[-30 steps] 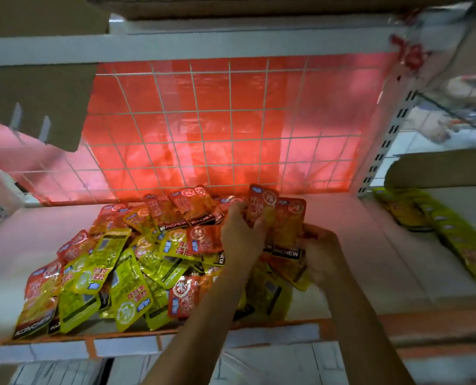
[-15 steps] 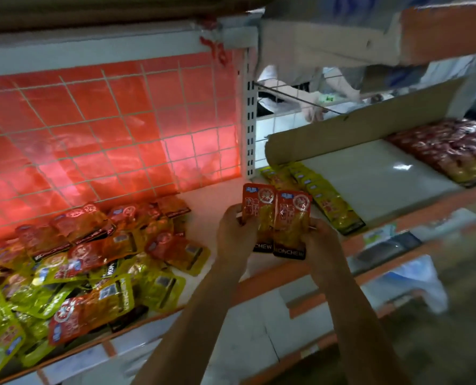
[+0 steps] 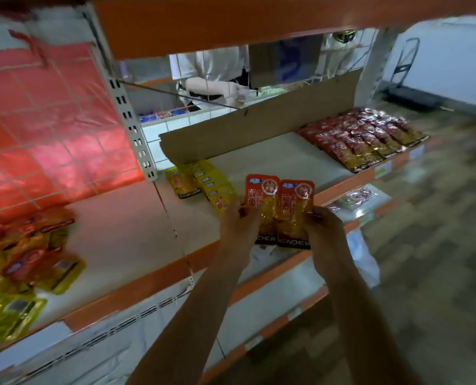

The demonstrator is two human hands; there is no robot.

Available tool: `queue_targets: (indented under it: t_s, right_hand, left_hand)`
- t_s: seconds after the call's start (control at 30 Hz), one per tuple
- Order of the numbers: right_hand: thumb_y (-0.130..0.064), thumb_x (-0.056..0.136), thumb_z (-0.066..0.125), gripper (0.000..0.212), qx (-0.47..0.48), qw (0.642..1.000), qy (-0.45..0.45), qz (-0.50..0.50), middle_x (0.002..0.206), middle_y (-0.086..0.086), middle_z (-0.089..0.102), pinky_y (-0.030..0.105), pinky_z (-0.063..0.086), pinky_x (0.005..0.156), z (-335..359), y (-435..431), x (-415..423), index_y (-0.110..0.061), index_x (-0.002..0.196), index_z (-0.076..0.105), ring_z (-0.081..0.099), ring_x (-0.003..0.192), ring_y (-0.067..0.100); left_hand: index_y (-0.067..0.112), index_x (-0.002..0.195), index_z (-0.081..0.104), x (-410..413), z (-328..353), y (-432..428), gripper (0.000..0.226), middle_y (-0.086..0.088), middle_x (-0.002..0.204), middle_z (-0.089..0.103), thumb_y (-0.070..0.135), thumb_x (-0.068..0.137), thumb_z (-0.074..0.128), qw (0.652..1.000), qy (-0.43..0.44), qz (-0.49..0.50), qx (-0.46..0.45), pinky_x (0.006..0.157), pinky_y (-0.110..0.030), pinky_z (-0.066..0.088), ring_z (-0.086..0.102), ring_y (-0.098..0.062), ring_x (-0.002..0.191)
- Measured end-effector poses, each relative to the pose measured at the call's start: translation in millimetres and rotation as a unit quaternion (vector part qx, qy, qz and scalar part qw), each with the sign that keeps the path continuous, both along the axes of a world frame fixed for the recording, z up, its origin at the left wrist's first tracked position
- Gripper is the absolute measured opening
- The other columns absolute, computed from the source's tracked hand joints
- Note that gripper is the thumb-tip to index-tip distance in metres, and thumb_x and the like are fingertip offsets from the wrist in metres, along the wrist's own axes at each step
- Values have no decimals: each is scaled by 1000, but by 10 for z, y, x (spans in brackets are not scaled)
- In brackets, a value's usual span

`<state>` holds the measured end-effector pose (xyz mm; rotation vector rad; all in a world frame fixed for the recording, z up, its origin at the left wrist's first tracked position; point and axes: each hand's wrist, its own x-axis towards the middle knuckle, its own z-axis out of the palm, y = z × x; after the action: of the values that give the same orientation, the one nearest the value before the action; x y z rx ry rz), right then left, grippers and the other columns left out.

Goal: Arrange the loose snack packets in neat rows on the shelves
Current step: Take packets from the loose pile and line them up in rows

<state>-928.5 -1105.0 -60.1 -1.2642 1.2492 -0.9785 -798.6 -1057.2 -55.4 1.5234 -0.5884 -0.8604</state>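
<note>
Two orange snack packets (image 3: 285,209) are held side by side above the front of the right shelf (image 3: 281,159). My left hand (image 3: 238,226) grips the left packet's edge, and my right hand (image 3: 324,232) grips the right packet's edge. A short row of yellow packets (image 3: 203,182) lies on that shelf just left of the held pair. At the shelf's far right lie neat rows of dark red packets (image 3: 367,137). A loose heap of orange and yellow packets (image 3: 28,262) covers the left shelf.
A brown cardboard sheet (image 3: 261,126) stands along the back of the right shelf. A white perforated upright (image 3: 131,123) divides the two bays. A red mesh panel (image 3: 45,123) backs the left bay. Another person in white (image 3: 211,76) stands behind the shelves. A lower shelf (image 3: 353,201) holds more packets.
Both hands have carried the two orange packets rightward from the loose heap to the right shelf, beside the yellow row. The view has swung right with them.
</note>
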Motion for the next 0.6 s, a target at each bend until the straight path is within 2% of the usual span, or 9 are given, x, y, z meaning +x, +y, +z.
queue_targets:
  t_s: [0.07,0.1,0.17,0.27,0.37,0.47,0.6]
  right_hand:
    - [2,87,50,24,5,1000,-6,-15,88,10,72,38,58,76,-12,-93,-163,-15,83,67,70,83,26]
    - [2,88,49,25,12,1000,-8,-23,92,10,71,41,57,82,-28,-150,-232,-15,86,66,69,88,28]
    - [0,92,47,23,27,999,-15,-37,98,10,70,47,53,91,-62,-272,-328,-15,93,65,67,94,29]
    - [1,92,48,22,44,996,-32,-65,104,14,69,51,51,93,-97,-480,-431,-7,105,63,65,98,33]
    - [3,90,50,19,38,995,-49,-83,99,15,69,54,51,92,-106,-703,-523,-9,98,63,65,97,35]
    - [2,92,50,24,42,992,-49,-105,92,5,68,53,52,90,-103,-987,-586,-19,88,60,66,93,30]
    - [-4,90,56,15,23,993,-11,-113,98,13,68,57,52,86,-88,-1444,-616,-9,102,63,65,94,35]
  left_hand:
    - [31,90,63,-144,-16,-130,14,5,81,67,18,87,60,1000,3,-9,-7,55,-28,55,68,-10,70]
    - [33,87,61,-211,-20,-195,15,8,80,66,19,88,61,1000,2,-14,-8,54,-26,53,67,-7,69]
    - [35,85,60,-313,-36,-328,17,8,85,66,19,90,61,1000,-3,-25,-2,66,-31,54,67,-13,79]
    - [32,91,61,-422,-54,-554,14,2,94,68,18,91,60,999,-21,-46,12,78,-39,55,67,-19,89]
    - [30,98,63,-473,-80,-836,11,1,95,69,23,90,62,997,-48,-53,13,75,-37,57,68,-17,86]
    - [30,96,64,-533,-94,-1171,10,5,92,70,24,89,63,996,-59,-60,11,70,-31,58,68,-12,82]
    - [20,108,67,-559,-71,-1676,21,-2,98,71,21,87,66,998,-33,-61,14,76,-36,58,69,-18,87]
